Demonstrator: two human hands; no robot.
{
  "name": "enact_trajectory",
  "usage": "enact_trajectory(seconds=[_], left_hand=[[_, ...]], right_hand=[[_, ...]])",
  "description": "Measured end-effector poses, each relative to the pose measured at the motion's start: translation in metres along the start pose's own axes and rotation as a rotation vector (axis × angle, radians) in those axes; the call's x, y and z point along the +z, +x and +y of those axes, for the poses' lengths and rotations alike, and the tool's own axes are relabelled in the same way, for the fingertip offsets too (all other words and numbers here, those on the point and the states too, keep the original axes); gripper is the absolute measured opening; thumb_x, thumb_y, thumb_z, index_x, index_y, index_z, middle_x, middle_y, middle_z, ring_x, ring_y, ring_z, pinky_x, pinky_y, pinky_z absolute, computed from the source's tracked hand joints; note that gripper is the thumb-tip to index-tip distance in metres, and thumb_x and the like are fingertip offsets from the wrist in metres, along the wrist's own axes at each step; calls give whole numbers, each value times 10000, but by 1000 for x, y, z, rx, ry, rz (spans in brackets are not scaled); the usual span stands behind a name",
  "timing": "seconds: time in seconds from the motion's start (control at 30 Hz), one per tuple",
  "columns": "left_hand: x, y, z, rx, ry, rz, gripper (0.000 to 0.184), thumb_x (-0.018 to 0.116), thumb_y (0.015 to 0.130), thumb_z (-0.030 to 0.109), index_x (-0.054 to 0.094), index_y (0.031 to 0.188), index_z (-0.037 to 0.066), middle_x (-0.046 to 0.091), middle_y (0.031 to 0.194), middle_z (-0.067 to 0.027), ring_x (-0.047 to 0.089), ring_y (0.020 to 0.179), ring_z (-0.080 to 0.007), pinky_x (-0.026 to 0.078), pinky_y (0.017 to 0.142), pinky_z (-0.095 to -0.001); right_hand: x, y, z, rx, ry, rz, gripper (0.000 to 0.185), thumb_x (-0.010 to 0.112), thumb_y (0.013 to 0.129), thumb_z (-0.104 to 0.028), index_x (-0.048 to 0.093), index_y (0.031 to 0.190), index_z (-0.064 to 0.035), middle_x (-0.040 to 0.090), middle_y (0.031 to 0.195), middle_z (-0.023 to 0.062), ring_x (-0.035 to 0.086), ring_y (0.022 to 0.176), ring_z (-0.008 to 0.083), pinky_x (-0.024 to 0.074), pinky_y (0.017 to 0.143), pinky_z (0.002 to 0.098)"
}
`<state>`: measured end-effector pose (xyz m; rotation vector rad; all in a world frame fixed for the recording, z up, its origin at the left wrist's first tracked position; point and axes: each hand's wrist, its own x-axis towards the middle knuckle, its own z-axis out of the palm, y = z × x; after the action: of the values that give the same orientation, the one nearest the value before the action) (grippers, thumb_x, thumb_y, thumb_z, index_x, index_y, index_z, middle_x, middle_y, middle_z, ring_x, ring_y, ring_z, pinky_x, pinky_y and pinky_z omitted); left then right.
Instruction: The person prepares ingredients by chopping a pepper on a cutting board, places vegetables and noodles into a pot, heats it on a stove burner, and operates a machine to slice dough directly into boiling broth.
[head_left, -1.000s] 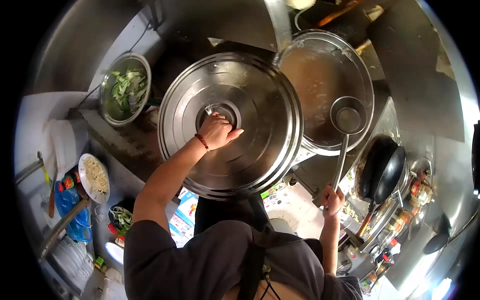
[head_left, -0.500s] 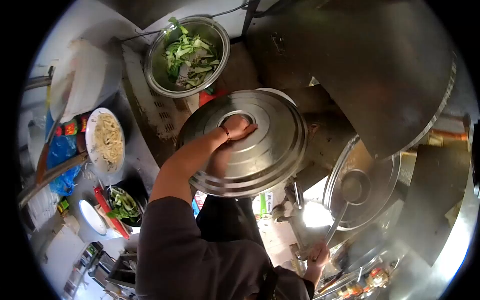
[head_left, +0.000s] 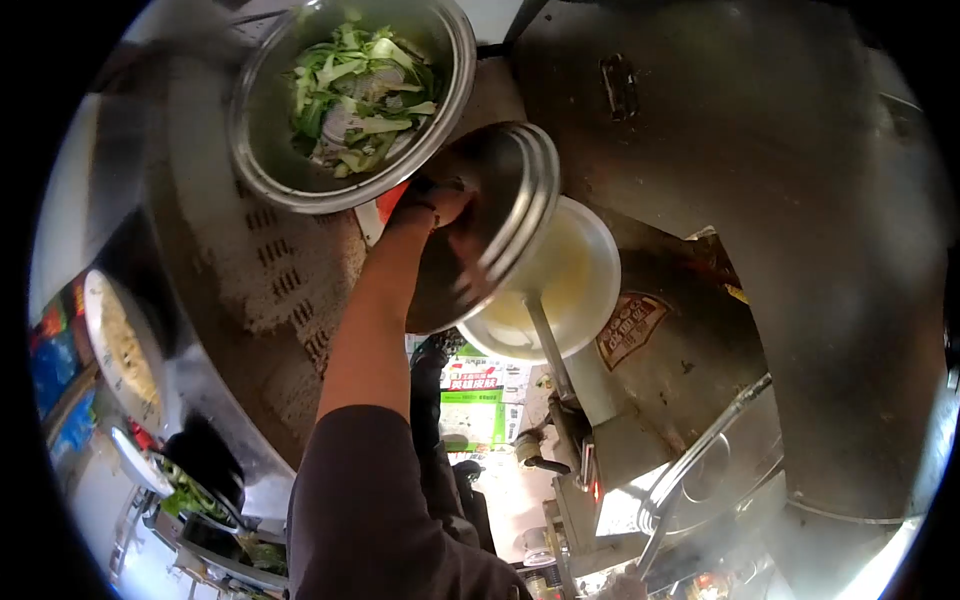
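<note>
My left hand [head_left: 450,205] is closed on the handle of a large round metal pot lid [head_left: 512,220], held steeply tilted. Beneath and beside the lid shows a round white vessel [head_left: 595,290] with pale yellowish liquid in it. A metal bar [head_left: 546,345] reaches over its rim; I cannot tell whether it is a spout or a handle. At the bottom edge my right hand [head_left: 628,586], partly cut off, is closed round the long handle of a ladle [head_left: 658,535]. The ladle points toward a wide metal pan [head_left: 735,445] at the right, its bowl hard to make out.
A metal basin [head_left: 250,150] of cut green vegetables [head_left: 365,100] stands beyond the lid. Left are a bowl of noodles [head_left: 128,350] and dark containers with greens [head_left: 185,495]. A large metal panel [head_left: 840,250] fills the right. Printed cartons [head_left: 470,390] lie below.
My left hand has tilted the lid and shifted it slightly left, exposing the white vessel. The view has moved closer to the stove. My right hand has dropped toward the bottom edge with the ladle.
</note>
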<state>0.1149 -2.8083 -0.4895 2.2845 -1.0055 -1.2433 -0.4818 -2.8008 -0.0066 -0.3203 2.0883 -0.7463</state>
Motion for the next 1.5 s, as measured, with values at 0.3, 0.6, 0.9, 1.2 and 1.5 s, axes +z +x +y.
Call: enact_trajectory(seconds=[0.3, 0.6, 0.9, 1.2, 1.5], left_hand=[[6, 15, -62, -436, -18, 24, 578, 243, 902, 523, 502, 1214, 111, 513, 1227, -95, 491, 1097, -294, 371, 930, -350], [49, -52, -49, 21, -1618, 520, 279, 412, 927, 230, 588, 1021, 35, 597, 959, -57, 532, 904, -153, 416, 805, -250], [60, -263, 111, 82, -354, 422, 157, 488, 834, -6, 540, 972, 47, 486, 685, -25, 475, 621, -140, 405, 587, -276], [121, -489, 133, -15, -87, 137, 203, 576, 813, 174, 555, 998, 92, 613, 687, -90, 601, 665, -276, 464, 591, -383], [311, -729, 3, -432, -545, 31, 505, 546, 858, 341, 453, 1244, 28, 572, 1106, -176, 521, 1074, -301, 403, 919, -347]], right_hand=[[7, 32, 2, -117, -94, 28, 194, 559, 791, -100, 552, 958, -1, 548, 743, 12, 467, 577, 64, 367, 445, 180], [44, 3, -20, -248, -409, -117, 147, 600, 787, -61, 565, 930, -61, 572, 739, 0, 519, 588, 57, 379, 424, 174], [40, 44, -43, -326, -593, -318, 148, 577, 773, -100, 524, 832, 25, 478, 584, 50, 444, 403, 116, 314, 334, 273], [28, 93, -61, -511, -702, -659, 65, 516, 750, -30, 497, 744, 31, 451, 575, 59, 437, 411, 143, 294, 340, 290], [-49, 100, -69, 242, 32, -1030, 96, 526, 840, -52, 493, 763, -5, 378, 554, -19, 315, 418, 42, 246, 373, 194]])
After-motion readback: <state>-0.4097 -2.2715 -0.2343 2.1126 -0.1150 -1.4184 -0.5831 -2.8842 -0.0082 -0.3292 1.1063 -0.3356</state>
